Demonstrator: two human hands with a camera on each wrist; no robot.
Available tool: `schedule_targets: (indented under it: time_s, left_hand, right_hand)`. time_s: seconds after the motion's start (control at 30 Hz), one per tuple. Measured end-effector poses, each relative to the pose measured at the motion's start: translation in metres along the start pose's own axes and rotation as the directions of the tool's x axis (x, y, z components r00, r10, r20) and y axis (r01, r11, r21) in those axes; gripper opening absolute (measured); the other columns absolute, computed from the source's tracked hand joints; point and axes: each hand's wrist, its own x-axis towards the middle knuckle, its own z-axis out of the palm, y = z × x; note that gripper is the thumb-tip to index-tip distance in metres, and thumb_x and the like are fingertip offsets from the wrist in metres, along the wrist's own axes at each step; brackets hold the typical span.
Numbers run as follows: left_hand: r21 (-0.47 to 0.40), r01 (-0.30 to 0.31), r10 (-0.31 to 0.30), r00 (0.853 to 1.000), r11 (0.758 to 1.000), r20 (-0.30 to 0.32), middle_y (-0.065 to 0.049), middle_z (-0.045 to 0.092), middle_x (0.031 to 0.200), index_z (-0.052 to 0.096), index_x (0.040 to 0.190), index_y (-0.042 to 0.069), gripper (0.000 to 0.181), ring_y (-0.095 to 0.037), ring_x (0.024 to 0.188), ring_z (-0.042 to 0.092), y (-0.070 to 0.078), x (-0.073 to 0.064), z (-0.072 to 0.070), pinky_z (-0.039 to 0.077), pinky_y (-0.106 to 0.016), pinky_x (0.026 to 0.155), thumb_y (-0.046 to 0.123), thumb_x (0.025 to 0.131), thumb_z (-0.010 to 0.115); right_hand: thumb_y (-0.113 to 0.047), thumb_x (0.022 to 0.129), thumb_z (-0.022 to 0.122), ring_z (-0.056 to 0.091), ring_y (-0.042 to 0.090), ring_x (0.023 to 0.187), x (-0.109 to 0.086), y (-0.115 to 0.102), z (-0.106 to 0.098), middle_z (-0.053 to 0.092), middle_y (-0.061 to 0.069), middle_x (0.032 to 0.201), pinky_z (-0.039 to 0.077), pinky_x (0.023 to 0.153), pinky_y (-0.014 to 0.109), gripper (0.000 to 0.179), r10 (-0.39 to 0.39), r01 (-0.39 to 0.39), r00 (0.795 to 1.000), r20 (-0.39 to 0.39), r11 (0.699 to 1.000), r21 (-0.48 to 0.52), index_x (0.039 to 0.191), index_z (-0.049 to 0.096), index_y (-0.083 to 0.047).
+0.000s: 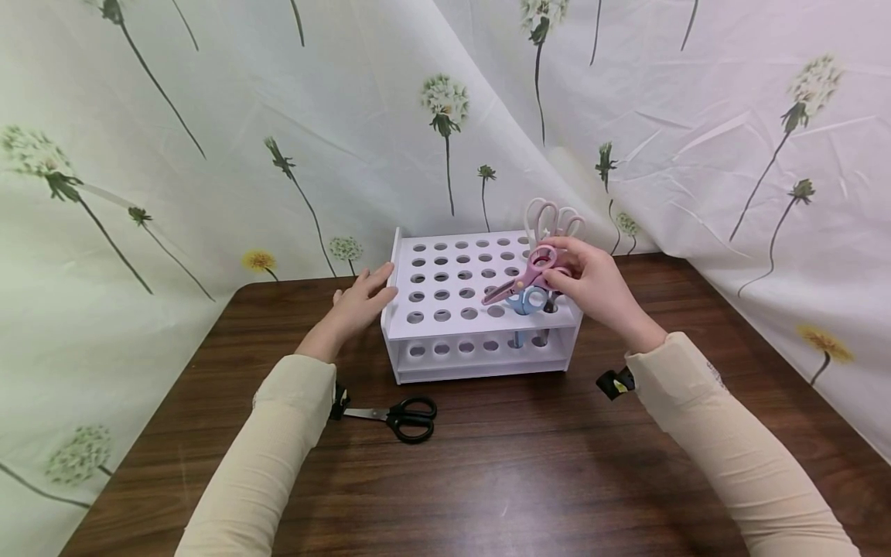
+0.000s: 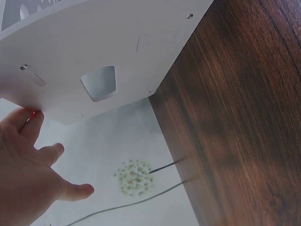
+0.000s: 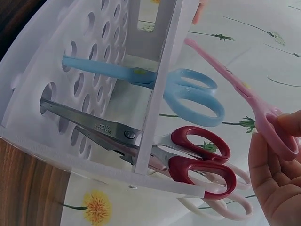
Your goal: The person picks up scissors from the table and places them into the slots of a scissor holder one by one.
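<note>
Above the right part of a white rack (image 1: 480, 373) with rows of round holes, my right hand (image 1: 592, 282) pinches pink scissors (image 3: 242, 89) by the handle loops, the blades pointing left. Light blue scissors (image 1: 529, 300) stand in a front hole below them. Beside these, red-handled scissors (image 3: 129, 135) have their metal blades down through the rack. Pale-handled scissors (image 1: 534, 220) poke up at the back right corner. My left hand (image 1: 358, 305) is at the rack's left side panel, fingertips touching its edge in the left wrist view, thumb apart.
Black-handled scissors (image 1: 397, 415) lie on the brown wooden table (image 1: 515, 456) in front of the rack, near my left wrist. A white curtain (image 1: 383, 116) printed with dandelions hangs behind the table and along its sides.
</note>
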Motion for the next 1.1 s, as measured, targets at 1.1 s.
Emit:
schedule_targets:
  time_s: [1.1]
  left_hand:
    - [-0.018, 0.013, -0.013, 1.000, 1.000, 0.002, 0.001, 0.014, 0.152, 0.017, 0.149, 0.021, 0.058, -0.025, 0.139, -0.001, 0.0022, -0.0017, -0.0005, -0.012, -0.056, 0.102, 0.041, 0.098, 0.035]
  right_hand:
    - [-0.005, 0.082, 0.068, 0.053, 0.007, 0.059, 0.0025, 0.0019, 0.0062, 0.064, 0.009, 0.073, 0.044, 0.054, 0.018, 0.035, 0.073, -0.072, 0.997, -0.007, 0.997, 0.026, 0.116, 0.061, -0.003]
